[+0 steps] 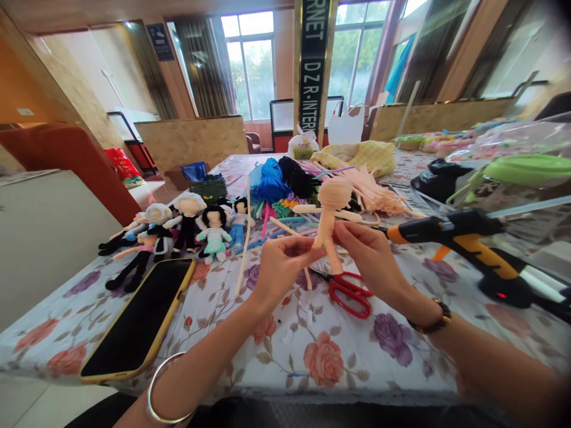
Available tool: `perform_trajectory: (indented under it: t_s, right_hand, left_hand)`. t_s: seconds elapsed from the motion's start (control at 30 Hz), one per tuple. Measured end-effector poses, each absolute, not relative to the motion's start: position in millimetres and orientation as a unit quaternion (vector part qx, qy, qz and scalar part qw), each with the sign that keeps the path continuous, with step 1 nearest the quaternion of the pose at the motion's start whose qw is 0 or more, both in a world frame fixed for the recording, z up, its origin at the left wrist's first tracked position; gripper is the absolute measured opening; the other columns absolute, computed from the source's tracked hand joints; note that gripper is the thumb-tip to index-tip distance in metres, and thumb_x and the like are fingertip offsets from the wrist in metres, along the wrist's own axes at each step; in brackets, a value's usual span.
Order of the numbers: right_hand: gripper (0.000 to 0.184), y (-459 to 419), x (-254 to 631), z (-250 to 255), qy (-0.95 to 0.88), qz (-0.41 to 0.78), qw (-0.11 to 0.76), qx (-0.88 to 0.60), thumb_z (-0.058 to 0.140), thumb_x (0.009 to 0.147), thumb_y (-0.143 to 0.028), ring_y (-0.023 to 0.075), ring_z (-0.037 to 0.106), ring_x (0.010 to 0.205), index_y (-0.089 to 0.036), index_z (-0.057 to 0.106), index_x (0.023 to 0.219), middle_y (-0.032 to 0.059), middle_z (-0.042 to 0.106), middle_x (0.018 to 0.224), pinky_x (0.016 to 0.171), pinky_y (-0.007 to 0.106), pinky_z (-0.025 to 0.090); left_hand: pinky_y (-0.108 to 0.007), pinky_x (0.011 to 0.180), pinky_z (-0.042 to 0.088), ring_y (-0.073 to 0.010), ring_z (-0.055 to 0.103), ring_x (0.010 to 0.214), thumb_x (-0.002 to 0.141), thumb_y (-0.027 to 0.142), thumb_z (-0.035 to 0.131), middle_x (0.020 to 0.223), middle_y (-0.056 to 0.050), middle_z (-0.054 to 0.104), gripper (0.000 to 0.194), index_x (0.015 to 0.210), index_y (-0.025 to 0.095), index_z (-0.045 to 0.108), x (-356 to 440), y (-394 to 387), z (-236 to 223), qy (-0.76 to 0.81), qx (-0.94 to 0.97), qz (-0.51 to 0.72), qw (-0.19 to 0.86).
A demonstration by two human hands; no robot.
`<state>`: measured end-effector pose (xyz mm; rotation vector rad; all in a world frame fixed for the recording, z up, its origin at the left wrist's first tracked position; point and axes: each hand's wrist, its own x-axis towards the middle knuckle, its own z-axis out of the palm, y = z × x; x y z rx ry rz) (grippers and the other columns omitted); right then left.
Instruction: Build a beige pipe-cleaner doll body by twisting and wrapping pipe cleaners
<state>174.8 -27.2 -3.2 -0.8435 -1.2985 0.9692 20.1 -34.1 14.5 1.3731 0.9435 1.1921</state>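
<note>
A peach-coloured doll body (329, 217), with a round ribbed head, arms stuck out sideways and legs, is held upright above the table between my two hands. My left hand (288, 264) pinches it low on its left side, near the leg. On the other side, my right hand (368, 255) grips it around the hip with thumb and fingers. Red-handled scissors (350, 295) lie on the cloth just below the doll's feet, their blades partly hidden. Pale pipe cleaners (243, 249) rest to the left of my left hand.
Several finished dolls (214, 230) sit at the left behind a phone in a yellow case (141, 318). Blue pipe cleaner bundles (270, 180) and peach ones (379, 193) lie at the back. A glue gun (464, 235) stands on the right, near a green-lidded container (526, 172).
</note>
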Motion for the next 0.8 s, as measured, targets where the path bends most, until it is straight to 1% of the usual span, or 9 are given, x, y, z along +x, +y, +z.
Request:
perform_trajectory:
  t_s: [0.03,0.13,0.23,0.37,0.47,0.57,0.63,0.73,0.8]
  right_hand:
    - [0.024,-27.7,174.8,-2.9,-0.557,0.426,0.607,-0.374,0.064,0.078,-0.041,0.0163,0.066,0.082,-0.024,0.071,0.092,0.0005,0.072,0.086,0.077,0.03,0.052]
    - [0.026,-30.8,173.9,-1.4,-0.541,0.453,0.584,-0.401,0.068,0.074,-0.041,0.0171,0.067,0.079,-0.025,0.071,0.094,0.0005,0.071,0.084,0.066,0.028,0.055]
    - [0.025,-33.5,172.5,0.0,-0.563,0.448,0.569,-0.398,0.065,0.076,-0.042,0.017,0.067,0.078,-0.024,0.07,0.093,0.0013,0.071,0.085,0.064,0.027,0.054]
    - [0.022,-35.5,171.6,0.8,-0.641,0.362,0.551,-0.393,0.061,0.08,-0.039,0.0159,0.063,0.078,-0.021,0.07,0.089,0.0022,0.07,0.087,0.069,0.027,0.051]
    - [0.02,-36.2,172.5,0.1,-0.678,0.293,0.537,-0.408,0.058,0.083,-0.036,0.0147,0.059,0.073,-0.02,0.069,0.082,0.0019,0.067,0.082,0.065,0.026,0.048]
    - [0.021,-35.6,174.0,-2.0,-0.706,0.235,0.525,-0.413,0.056,0.085,-0.035,0.0148,0.057,0.073,-0.021,0.07,0.079,0.0017,0.065,0.079,0.066,0.027,0.045]
    - [0.021,-35.1,174.4,-3.4,-0.716,0.22,0.525,-0.405,0.055,0.085,-0.035,0.0156,0.058,0.077,-0.022,0.071,0.083,0.0022,0.065,0.081,0.068,0.028,0.046]
    - [0.021,-35.9,173.5,-3.7,-0.727,0.203,0.521,-0.399,0.054,0.086,-0.033,0.0156,0.059,0.077,-0.022,0.071,0.089,0.0031,0.065,0.084,0.07,0.029,0.047]
    - [0.021,-37.9,172.2,-2.5,-0.74,0.189,0.508,-0.398,0.052,0.087,-0.033,0.0152,0.059,0.077,-0.022,0.071,0.088,0.0038,0.065,0.087,0.065,0.027,0.047]
  left_hand:
    - [-0.024,0.067,0.05,-0.0147,0.065,0.07,0.062,0.026,0.076,0.082,-0.007,0.072,0.025,0.083,0.013,0.073,20.1,-34.0,14.7,0.39,0.568,0.497,0.528]
    - [-0.024,0.065,0.051,-0.0142,0.065,0.068,0.06,0.025,0.077,0.08,-0.006,0.072,0.028,0.084,0.014,0.072,20.3,-34.1,15.0,0.375,0.559,0.502,0.544]
    - [-0.023,0.062,0.05,-0.0133,0.064,0.064,0.058,0.025,0.078,0.075,-0.005,0.071,0.025,0.079,0.013,0.071,20.7,-34.5,15.4,0.377,0.563,0.502,0.537]
    - [-0.023,0.06,0.048,-0.0125,0.062,0.061,0.058,0.026,0.078,0.068,-0.003,0.069,0.021,0.073,0.013,0.069,20.6,-34.7,16.3,0.414,0.576,0.522,0.474]
    - [-0.024,0.064,0.05,-0.0137,0.063,0.065,0.058,0.027,0.078,0.071,-0.003,0.07,0.023,0.074,0.014,0.068,20.1,-34.0,16.1,0.403,0.58,0.518,0.483]
    - [-0.025,0.065,0.05,-0.0147,0.064,0.067,0.066,0.033,0.072,0.074,-0.005,0.07,0.023,0.077,0.013,0.069,19.6,-31.8,14.1,0.392,0.596,0.501,0.49]
    - [-0.025,0.063,0.049,-0.0148,0.063,0.066,0.073,0.037,0.065,0.071,-0.004,0.069,0.025,0.078,0.013,0.069,19.4,-29.8,11.9,0.403,0.618,0.49,0.465]
    - [-0.025,0.064,0.048,-0.0152,0.063,0.067,0.077,0.033,0.061,0.072,-0.004,0.069,0.021,0.081,0.014,0.068,19.4,-27.1,8.6,0.408,0.645,0.484,0.428]
    - [-0.025,0.065,0.048,-0.0153,0.063,0.068,0.078,0.03,0.059,0.073,-0.003,0.068,0.018,0.081,0.015,0.067,19.2,-25.9,7.0,0.404,0.655,0.487,0.413]
